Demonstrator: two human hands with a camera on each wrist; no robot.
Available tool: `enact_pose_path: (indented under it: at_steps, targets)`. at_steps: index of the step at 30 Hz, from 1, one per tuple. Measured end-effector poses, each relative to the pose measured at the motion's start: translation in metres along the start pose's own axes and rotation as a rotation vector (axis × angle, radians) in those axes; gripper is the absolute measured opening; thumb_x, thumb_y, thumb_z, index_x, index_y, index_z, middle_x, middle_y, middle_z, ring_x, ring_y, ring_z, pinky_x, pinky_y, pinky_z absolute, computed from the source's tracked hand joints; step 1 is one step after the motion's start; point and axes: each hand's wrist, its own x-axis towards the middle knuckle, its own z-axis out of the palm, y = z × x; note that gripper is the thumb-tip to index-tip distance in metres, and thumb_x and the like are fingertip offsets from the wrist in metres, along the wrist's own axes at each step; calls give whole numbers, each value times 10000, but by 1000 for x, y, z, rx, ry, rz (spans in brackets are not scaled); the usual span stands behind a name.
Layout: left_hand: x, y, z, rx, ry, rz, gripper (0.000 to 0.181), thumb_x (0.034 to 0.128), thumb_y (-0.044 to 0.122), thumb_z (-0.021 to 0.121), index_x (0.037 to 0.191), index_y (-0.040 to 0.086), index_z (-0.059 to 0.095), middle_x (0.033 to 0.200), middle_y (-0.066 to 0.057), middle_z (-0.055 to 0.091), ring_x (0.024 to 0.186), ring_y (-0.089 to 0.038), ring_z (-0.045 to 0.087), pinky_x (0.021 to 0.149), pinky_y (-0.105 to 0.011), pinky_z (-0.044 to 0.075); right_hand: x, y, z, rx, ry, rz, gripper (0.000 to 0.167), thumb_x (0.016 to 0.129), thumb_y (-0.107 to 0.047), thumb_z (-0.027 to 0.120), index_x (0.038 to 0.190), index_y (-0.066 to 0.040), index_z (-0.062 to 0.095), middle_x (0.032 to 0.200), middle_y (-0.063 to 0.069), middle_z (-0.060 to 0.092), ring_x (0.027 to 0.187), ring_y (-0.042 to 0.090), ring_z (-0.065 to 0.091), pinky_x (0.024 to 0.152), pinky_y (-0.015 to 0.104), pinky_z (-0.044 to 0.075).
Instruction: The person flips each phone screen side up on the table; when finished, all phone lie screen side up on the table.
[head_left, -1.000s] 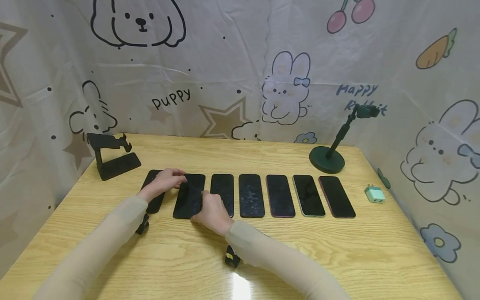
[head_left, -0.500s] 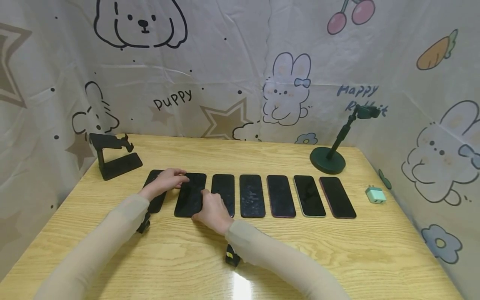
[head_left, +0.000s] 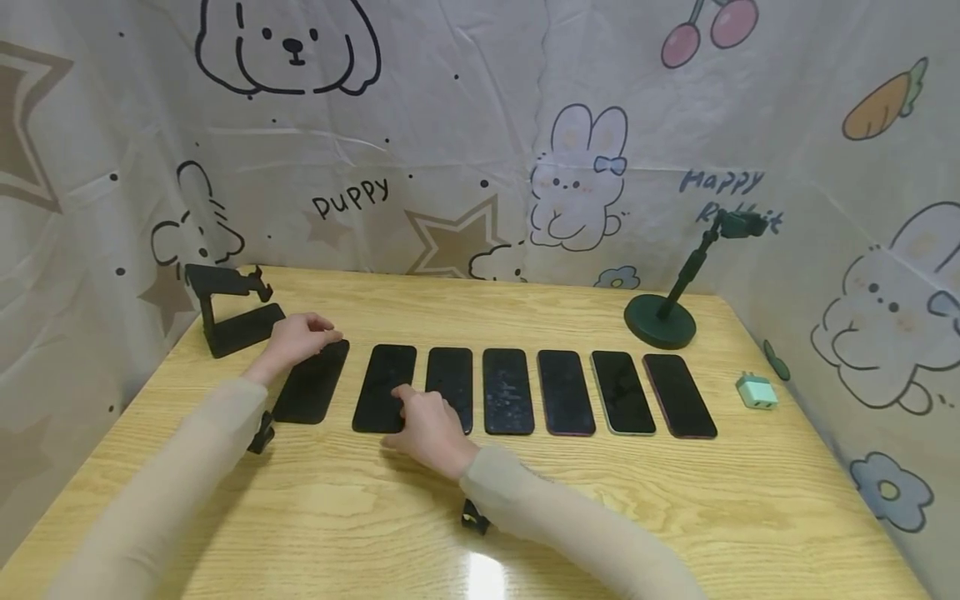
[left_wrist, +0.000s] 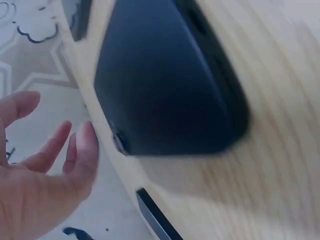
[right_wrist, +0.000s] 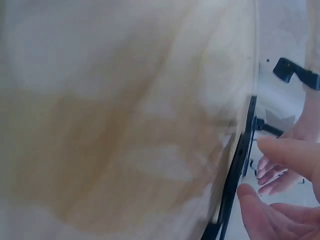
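Observation:
Several dark smartphones lie side by side across the wooden table. My left hand (head_left: pixel 296 340) hovers at the upper left of the leftmost phone (head_left: pixel 312 387), fingers loosely bent and holding nothing. In the left wrist view, the left hand (left_wrist: pixel 47 187) shows a gap between its fingertips and a dark phone (left_wrist: pixel 165 90). My right hand (head_left: pixel 431 429) is at the second phone (head_left: pixel 381 387), fingertips at its right edge and thumb near its lower right corner. Thumb and fingers stand apart in the right wrist view; whether they touch the phone (right_wrist: pixel 232 180) is unclear.
A black folding stand (head_left: pixel 243 329) sits at the back left. At the back right is a dark green stand with a round base (head_left: pixel 660 323). A mint charger plug (head_left: pixel 757 391) lies near the right edge. Printed cloth (head_left: pixel 480 133) surrounds the table.
My left hand has moved left and slightly up, from the second phone to over the leftmost one. The right hand has stayed by the second phone. The view has shifted slightly.

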Motion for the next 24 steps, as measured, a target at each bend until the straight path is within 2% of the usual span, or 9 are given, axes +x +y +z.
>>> enact_pose_path:
  at_steps: [3,7,10,13,16,20,24]
  targets:
    - [-1,-7,-5,77,-3,-34,496,918,328,586,1193,-85,575,1206,-298,572,1054,-416,559,889,-506,466,0,-7,4,40,-23,-62,607,760,-306,819,1284,-118,579,980,30,711,737,62,658,667,206,524]
    - [1,-12,-9,138,-53,-80,595,913,378,575,1242,-116,529,1242,-318,543,1103,-447,528,941,-534,444,2,-18,9,110,-80,-156,646,753,-291,827,1315,-116,559,1066,29,694,829,43,660,726,142,502]
    - [4,-13,-13,173,-95,-119,668,918,388,556,1292,-157,457,1285,-346,494,1146,-473,497,974,-554,425,6,-27,14,163,-125,-187,708,750,-293,830,1355,-96,520,1153,46,670,910,64,660,762,121,493]
    - [7,-13,-16,188,-146,-138,711,929,384,528,1335,-182,384,1332,-370,435,1202,-494,449,1008,-567,396,10,-34,20,206,-151,-162,761,750,-307,828,1387,-78,480,1217,64,647,915,64,654,780,131,491]
    - [9,-11,-16,180,-193,-127,704,943,374,498,1363,-173,355,1364,-368,407,1248,-497,410,1040,-569,367,14,-38,25,244,-163,-109,795,743,-306,833,1403,-73,455,1232,64,641,876,41,645,809,154,493]
    - [11,-12,-14,210,-195,-96,640,955,347,475,1352,-150,404,1362,-344,441,1246,-487,427,1041,-555,373,18,-42,32,299,-174,-60,812,738,-280,839,1412,-72,437,1242,65,638,802,-6,635,832,165,494]
    - [9,-13,-15,244,-202,-105,587,965,331,468,1331,-128,455,1345,-328,474,1226,-477,456,1027,-544,393,18,-46,38,339,-193,-44,832,736,-256,842,1426,-76,413,1271,80,616,780,-29,633,784,137,494]
